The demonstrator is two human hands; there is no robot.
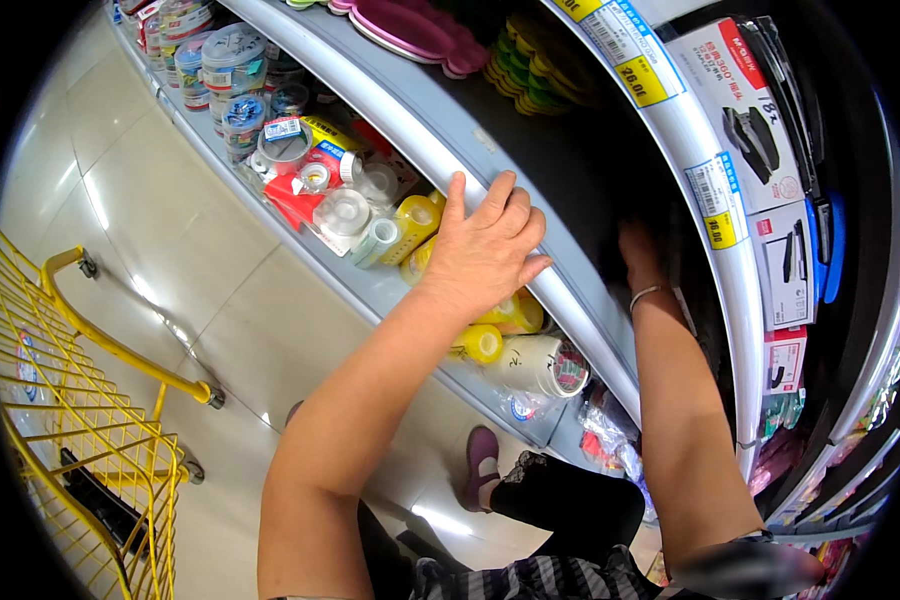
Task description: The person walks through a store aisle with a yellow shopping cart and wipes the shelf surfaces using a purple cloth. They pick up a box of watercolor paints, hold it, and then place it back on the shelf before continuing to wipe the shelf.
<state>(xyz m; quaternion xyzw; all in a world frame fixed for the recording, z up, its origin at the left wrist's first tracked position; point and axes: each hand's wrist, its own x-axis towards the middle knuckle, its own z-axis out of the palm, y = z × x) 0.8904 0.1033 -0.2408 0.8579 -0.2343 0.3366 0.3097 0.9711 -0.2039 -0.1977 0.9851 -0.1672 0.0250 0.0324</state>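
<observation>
My left hand (pixel 487 244) rests over the white front rail of a store shelf (pixel 420 142), fingers spread, with nothing held. Just under it lie rolls of yellow tape (pixel 418 217) and a large white roll (pixel 532 365). My right hand (pixel 641 251), a bangle at its wrist, reaches into the dark back of the same shelf; its fingers are in shadow, so what it touches is hidden. Beyond it sits a stack of yellow and green wavy-edged items (pixel 536 67), beside pink animal-shaped ones (pixel 412 30).
A yellow wire shopping cart (pixel 112 375) stands on the tiled floor at the left. Clear lidded tubs (pixel 232 60) crowd the lower shelf's far end. Boxed staplers (pixel 750 135) line the upper shelf at the right, behind a rail with price tags (pixel 641 79).
</observation>
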